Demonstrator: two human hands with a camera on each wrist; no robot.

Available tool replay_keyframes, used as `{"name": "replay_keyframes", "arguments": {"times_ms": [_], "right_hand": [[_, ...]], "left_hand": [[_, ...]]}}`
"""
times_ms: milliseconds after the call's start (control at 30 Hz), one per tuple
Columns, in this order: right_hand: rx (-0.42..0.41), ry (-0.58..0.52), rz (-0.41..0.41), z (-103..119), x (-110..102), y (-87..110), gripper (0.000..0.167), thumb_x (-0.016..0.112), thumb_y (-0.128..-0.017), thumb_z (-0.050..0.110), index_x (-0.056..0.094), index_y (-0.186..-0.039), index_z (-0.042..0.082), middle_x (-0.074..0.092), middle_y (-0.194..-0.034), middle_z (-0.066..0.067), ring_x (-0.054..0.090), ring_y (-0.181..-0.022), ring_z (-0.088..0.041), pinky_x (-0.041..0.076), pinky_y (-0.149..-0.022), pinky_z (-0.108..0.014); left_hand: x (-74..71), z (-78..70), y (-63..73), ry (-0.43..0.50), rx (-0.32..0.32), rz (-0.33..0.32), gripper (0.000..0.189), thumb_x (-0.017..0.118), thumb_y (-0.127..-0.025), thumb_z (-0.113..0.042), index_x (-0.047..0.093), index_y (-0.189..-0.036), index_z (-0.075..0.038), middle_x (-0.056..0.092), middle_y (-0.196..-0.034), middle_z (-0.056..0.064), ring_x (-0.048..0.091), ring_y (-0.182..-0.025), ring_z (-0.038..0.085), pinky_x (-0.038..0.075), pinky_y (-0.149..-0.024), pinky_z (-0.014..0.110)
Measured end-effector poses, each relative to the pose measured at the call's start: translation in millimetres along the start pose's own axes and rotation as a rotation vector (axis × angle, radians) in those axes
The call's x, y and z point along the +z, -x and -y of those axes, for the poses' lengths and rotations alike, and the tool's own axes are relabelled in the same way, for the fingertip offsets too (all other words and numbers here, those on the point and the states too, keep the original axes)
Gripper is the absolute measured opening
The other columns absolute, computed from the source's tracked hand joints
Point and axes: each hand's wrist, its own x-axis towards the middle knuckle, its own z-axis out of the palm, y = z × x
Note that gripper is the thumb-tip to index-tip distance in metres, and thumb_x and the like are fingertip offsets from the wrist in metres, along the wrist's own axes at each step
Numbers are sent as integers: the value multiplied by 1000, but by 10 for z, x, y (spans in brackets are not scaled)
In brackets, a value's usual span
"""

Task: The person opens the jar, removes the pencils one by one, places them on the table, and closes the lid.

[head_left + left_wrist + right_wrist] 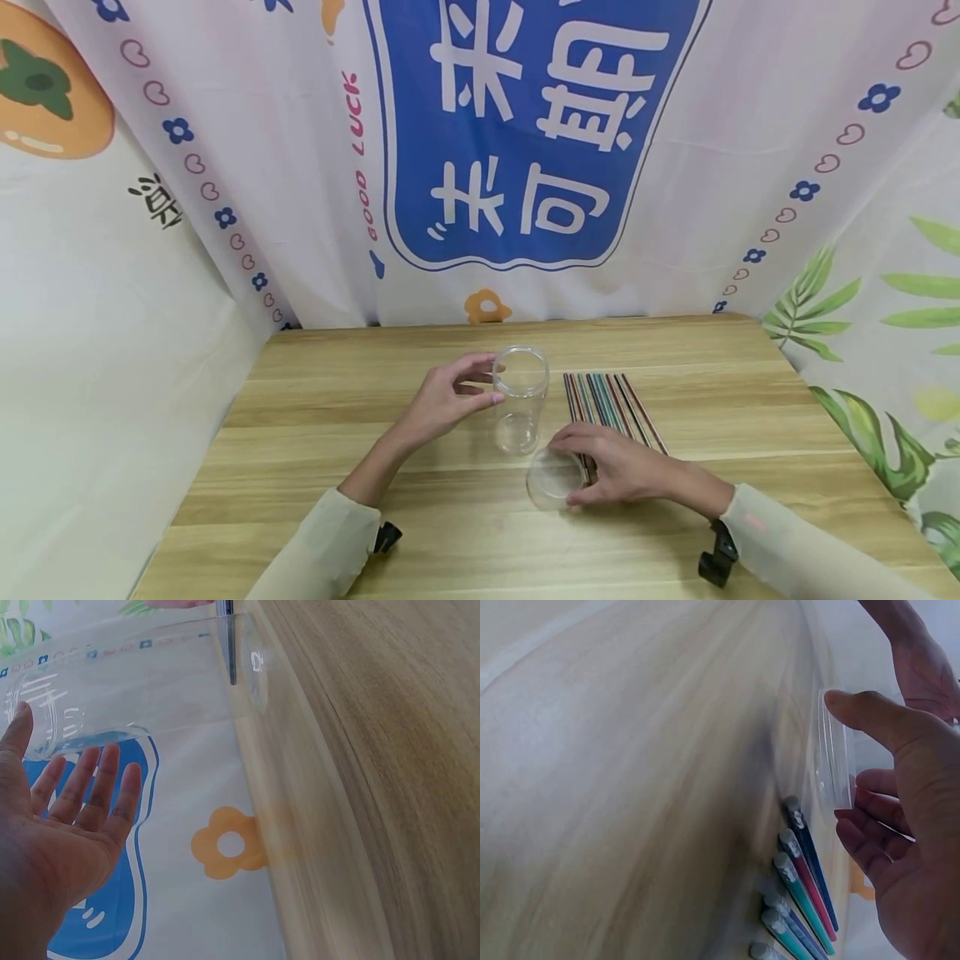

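Note:
A tall clear plastic cup (519, 417) stands upright on the wooden table, its open rim facing up. My left hand (444, 393) is beside the cup's left side, thumb and fingertips right at the upper wall. In the left wrist view the left hand (71, 832) has its palm turned up and fingers fairly straight beside the cup (157, 686). My right hand (618, 465) holds a round clear plastic lid (553, 479), tilted, low in front of the cup. The right wrist view shows thumb and fingers pinching the lid (832, 761) by its edge.
Several thin pencils (651, 417) in dark, red and teal lie side by side to the right of the cup, partly covered by my right hand. A printed cloth (315, 250) hangs behind the table's (315, 392) far edge.

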Motion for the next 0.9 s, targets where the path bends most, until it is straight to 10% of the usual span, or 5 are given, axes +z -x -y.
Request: {"name": "replay_keyframes", "arguments": {"times_ms": [900], "right_hand": [[-31,-93,-197,-200,-662,69,68,95,-77,25,68,-135,2,69,-134,-13,69,-115,-33,65,-90,-50]], "left_hand": [[-1,-16,-13,19,9,1,55,84,-94,-18,63,-144,-10,73,-133,9,72,-118,28,64,-94,30]]}}
